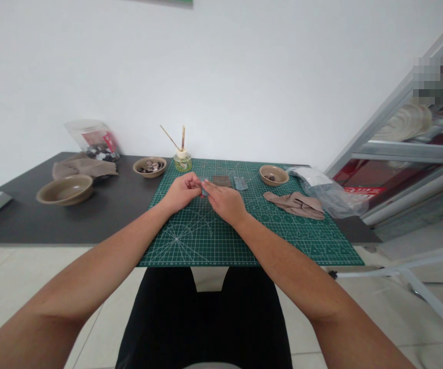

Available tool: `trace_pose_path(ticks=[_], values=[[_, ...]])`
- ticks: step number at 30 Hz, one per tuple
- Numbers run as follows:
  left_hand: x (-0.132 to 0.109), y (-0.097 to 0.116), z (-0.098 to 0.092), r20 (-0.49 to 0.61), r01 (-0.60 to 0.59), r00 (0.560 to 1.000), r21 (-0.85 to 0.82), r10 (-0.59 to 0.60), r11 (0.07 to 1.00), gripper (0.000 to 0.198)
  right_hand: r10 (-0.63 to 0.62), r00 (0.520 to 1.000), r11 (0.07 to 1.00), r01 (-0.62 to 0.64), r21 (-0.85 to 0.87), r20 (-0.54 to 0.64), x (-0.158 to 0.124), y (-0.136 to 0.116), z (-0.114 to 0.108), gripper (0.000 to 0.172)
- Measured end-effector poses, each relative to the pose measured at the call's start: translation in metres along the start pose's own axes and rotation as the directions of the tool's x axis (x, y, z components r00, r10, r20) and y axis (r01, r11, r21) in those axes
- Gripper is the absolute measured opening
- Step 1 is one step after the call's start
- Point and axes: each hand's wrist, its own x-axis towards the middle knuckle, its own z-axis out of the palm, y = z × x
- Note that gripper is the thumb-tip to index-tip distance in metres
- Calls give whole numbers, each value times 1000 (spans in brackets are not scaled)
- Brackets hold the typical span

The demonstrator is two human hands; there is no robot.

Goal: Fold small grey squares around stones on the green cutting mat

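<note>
On my screen I've got a dark grey table [52, 225], green cutting mat [229, 248] on it, plus two tan bowls [64, 200], a crumpled brown cloth [85, 167] and a clear plastic bag [81, 132] over left.

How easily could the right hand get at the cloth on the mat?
Probably quite easily: the cloth lies just to the right of the right hand, and only mat shows between them. But that hand is busy at a small bluish piece with the left hand, so may need to break off.
</note>
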Motion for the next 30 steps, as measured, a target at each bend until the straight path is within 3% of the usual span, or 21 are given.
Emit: trace_pose_path(ticks=[5,17,27,30], values=[[0,1,0,-15,22,1000,-48,-23,999,25,62,998,998,-61,19,-20,0,2,0,44],[1,-8,-6,55,-59,997,120,53,991,9,21,1000,1000,-21,-19,8,0,1,1,46],[2,-4,0,-17,3,1000,-62,-4,998,24,62,998,998,-62,29,-12,0,2,-1,47],[2,-5,-1,5,6,1000,-61,-6,998,22,66,998,997,-66,31,-14,0,1,0,46]])
